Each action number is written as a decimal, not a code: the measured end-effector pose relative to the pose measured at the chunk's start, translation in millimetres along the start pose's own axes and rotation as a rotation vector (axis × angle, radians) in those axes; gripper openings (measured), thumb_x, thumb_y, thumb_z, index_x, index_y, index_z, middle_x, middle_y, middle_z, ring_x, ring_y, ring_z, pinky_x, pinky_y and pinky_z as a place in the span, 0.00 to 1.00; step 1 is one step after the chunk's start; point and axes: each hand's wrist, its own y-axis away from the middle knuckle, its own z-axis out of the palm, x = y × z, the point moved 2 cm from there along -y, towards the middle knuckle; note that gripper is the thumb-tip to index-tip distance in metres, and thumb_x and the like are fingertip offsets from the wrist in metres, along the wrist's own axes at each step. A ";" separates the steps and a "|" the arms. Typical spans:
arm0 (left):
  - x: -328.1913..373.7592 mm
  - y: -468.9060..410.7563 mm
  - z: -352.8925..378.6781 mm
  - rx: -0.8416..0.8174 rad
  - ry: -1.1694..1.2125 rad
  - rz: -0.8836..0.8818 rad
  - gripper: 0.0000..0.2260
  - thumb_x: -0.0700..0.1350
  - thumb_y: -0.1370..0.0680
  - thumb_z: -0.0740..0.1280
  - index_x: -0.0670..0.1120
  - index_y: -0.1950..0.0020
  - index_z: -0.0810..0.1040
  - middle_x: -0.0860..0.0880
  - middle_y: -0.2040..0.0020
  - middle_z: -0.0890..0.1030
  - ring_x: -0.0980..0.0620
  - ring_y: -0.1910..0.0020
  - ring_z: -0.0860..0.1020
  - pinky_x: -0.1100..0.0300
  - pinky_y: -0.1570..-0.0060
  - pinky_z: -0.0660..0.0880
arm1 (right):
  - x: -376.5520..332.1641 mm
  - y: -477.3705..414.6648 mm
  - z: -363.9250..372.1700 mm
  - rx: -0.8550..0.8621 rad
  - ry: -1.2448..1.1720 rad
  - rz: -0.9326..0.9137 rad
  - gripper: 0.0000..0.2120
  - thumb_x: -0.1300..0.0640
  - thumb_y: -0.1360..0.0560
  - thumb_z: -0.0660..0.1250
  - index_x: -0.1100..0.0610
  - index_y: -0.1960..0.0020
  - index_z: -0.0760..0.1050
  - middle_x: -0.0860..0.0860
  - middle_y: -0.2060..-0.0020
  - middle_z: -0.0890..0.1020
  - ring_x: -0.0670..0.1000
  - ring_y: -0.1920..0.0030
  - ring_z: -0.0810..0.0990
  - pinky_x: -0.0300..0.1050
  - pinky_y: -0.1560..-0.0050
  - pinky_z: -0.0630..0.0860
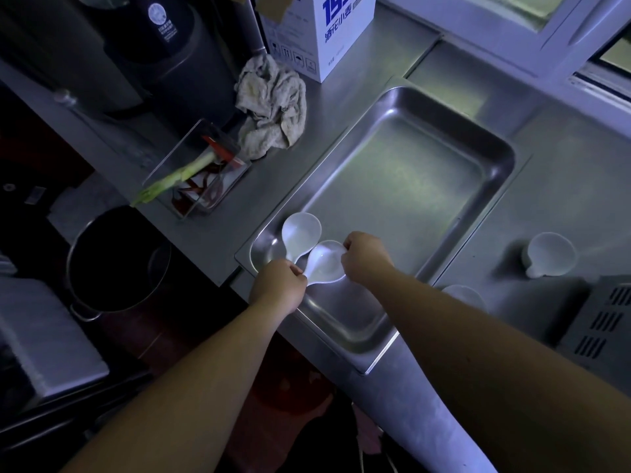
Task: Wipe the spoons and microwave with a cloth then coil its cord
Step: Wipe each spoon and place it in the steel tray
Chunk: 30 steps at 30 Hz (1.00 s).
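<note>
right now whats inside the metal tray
Two white spoons at its near left corner, handles pinched by the left grip, the right grip holding one bowl. The tray floor under them is hidden; whether they rest on it is unclear.

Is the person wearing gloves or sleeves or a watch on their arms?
No. Both forearms are bare right to the picture's edge, with no sleeves showing. The left hand and right hand have no gloves, and no watch, bracelet or ring shows.
</note>
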 end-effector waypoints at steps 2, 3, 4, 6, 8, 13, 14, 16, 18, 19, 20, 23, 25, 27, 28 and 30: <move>1.0 2.8 -0.2 0.016 -0.026 0.008 0.05 0.45 0.23 0.66 0.51 0.53 0.82 0.52 0.56 0.85 0.47 0.57 0.81 0.59 0.63 0.72 | 2.9 2.8 -2.7 0.001 0.001 -0.004 0.11 0.62 0.25 0.63 0.59 0.44 0.78 0.58 0.46 0.83 0.61 0.45 0.81 0.44 0.50 0.75; 2.3 5.0 -1.0 0.036 -0.040 0.017 0.05 0.45 0.23 0.66 0.51 0.53 0.82 0.51 0.56 0.84 0.46 0.57 0.81 0.58 0.63 0.72 | 4.7 5.1 -5.7 0.004 0.001 -0.004 0.11 0.63 0.26 0.63 0.60 0.44 0.78 0.58 0.45 0.82 0.61 0.45 0.80 0.45 0.48 0.76; 3.8 7.3 -2.3 0.062 -0.049 0.024 0.06 0.46 0.23 0.65 0.51 0.53 0.82 0.51 0.56 0.84 0.45 0.56 0.81 0.58 0.62 0.73 | 6.7 7.3 -9.7 0.007 0.000 0.000 0.11 0.63 0.26 0.63 0.60 0.45 0.77 0.59 0.45 0.82 0.61 0.45 0.80 0.45 0.48 0.76; 7.0 12.4 -5.6 0.121 -0.048 0.028 0.06 0.46 0.22 0.64 0.51 0.51 0.81 0.50 0.57 0.83 0.43 0.56 0.81 0.56 0.61 0.75 | 11.9 11.4 -20.8 0.022 -0.004 0.012 0.10 0.62 0.26 0.63 0.60 0.45 0.77 0.59 0.45 0.82 0.61 0.45 0.81 0.46 0.47 0.77; 10.2 17.6 -8.7 0.173 -0.045 0.031 0.06 0.48 0.22 0.63 0.50 0.52 0.79 0.50 0.58 0.82 0.42 0.57 0.81 0.54 0.60 0.77 | 18.3 15.3 -34.8 0.047 -0.005 0.025 0.10 0.61 0.25 0.64 0.60 0.45 0.78 0.60 0.45 0.82 0.61 0.44 0.81 0.46 0.46 0.77; 31.3 31.7 -9.8 0.188 -0.050 0.115 0.06 0.46 0.22 0.62 0.51 0.59 0.73 0.53 0.62 0.78 0.45 0.62 0.77 0.57 0.66 0.68 | 37.2 29.1 -72.8 0.099 -0.007 0.067 0.13 0.60 0.25 0.64 0.59 0.41 0.78 0.60 0.43 0.81 0.62 0.42 0.80 0.46 0.45 0.76; 37.8 34.7 -8.3 0.186 -0.062 0.136 0.07 0.45 0.22 0.61 0.50 0.61 0.72 0.53 0.62 0.77 0.45 0.62 0.76 0.57 0.66 0.67 | 41.2 32.1 -79.5 0.103 -0.007 0.076 0.13 0.60 0.25 0.64 0.59 0.40 0.77 0.60 0.42 0.81 0.62 0.43 0.80 0.46 0.46 0.77; 53.3 40.8 -2.5 0.178 -0.075 0.178 0.08 0.45 0.22 0.60 0.49 0.62 0.69 0.51 0.63 0.76 0.44 0.62 0.76 0.56 0.66 0.66 | 50.0 39.4 -92.7 0.122 -0.013 0.094 0.14 0.60 0.25 0.63 0.58 0.40 0.77 0.60 0.42 0.82 0.62 0.42 0.80 0.47 0.45 0.78; 71.0 47.0 4.7 0.164 -0.096 0.222 0.10 0.44 0.20 0.59 0.48 0.62 0.68 0.50 0.65 0.75 0.44 0.63 0.75 0.57 0.67 0.64 | 59.2 48.1 -106.4 0.153 -0.011 0.104 0.14 0.59 0.24 0.63 0.58 0.40 0.77 0.59 0.42 0.82 0.61 0.42 0.80 0.48 0.43 0.78; 79.5 49.2 9.6 0.152 -0.110 0.255 0.10 0.43 0.20 0.59 0.48 0.62 0.69 0.51 0.66 0.75 0.44 0.63 0.76 0.58 0.68 0.64 | 64.3 52.9 -113.1 0.166 -0.008 0.104 0.14 0.59 0.24 0.63 0.58 0.39 0.77 0.59 0.41 0.81 0.61 0.42 0.80 0.48 0.43 0.78; 88.7 51.4 13.9 0.136 -0.126 0.292 0.08 0.43 0.21 0.60 0.50 0.60 0.72 0.52 0.65 0.77 0.45 0.62 0.77 0.58 0.67 0.67 | 69.6 57.4 -120.1 0.176 -0.001 0.106 0.14 0.59 0.23 0.63 0.58 0.39 0.77 0.59 0.42 0.81 0.61 0.42 0.80 0.48 0.44 0.77; 114.6 57.1 27.5 0.113 -0.164 0.393 0.07 0.44 0.23 0.62 0.51 0.51 0.78 0.52 0.58 0.82 0.44 0.57 0.80 0.55 0.59 0.77 | 87.9 68.9 -137.8 0.196 0.033 0.125 0.13 0.59 0.22 0.62 0.59 0.40 0.76 0.59 0.42 0.81 0.61 0.42 0.80 0.48 0.47 0.76; 131.1 61.5 37.0 0.121 -0.186 0.450 0.07 0.44 0.23 0.62 0.51 0.49 0.79 0.53 0.55 0.83 0.44 0.55 0.81 0.56 0.57 0.76 | 101.3 75.6 -149.3 0.203 0.053 0.158 0.11 0.58 0.22 0.62 0.59 0.41 0.76 0.58 0.42 0.81 0.60 0.43 0.80 0.47 0.50 0.75; 148.9 66.2 47.0 0.091 -0.194 0.480 0.08 0.43 0.22 0.62 0.51 0.47 0.79 0.52 0.52 0.82 0.44 0.51 0.80 0.58 0.57 0.71 | 111.7 82.4 -163.4 0.213 0.071 0.184 0.11 0.60 0.22 0.62 0.58 0.41 0.77 0.57 0.43 0.81 0.59 0.45 0.81 0.46 0.51 0.75; 157.6 67.2 52.4 0.077 -0.204 0.503 0.08 0.43 0.21 0.61 0.51 0.47 0.79 0.51 0.51 0.82 0.43 0.50 0.80 0.57 0.56 0.70 | 116.7 85.0 -170.2 0.215 0.081 0.197 0.11 0.61 0.21 0.62 0.58 0.41 0.77 0.56 0.43 0.81 0.58 0.45 0.81 0.47 0.50 0.76; 174.3 68.8 62.1 0.050 -0.229 0.550 0.09 0.43 0.21 0.61 0.50 0.46 0.79 0.49 0.49 0.83 0.42 0.48 0.79 0.57 0.54 0.71 | 125.7 89.0 -182.0 0.206 0.092 0.201 0.13 0.62 0.20 0.61 0.59 0.37 0.77 0.56 0.39 0.80 0.59 0.41 0.81 0.49 0.46 0.78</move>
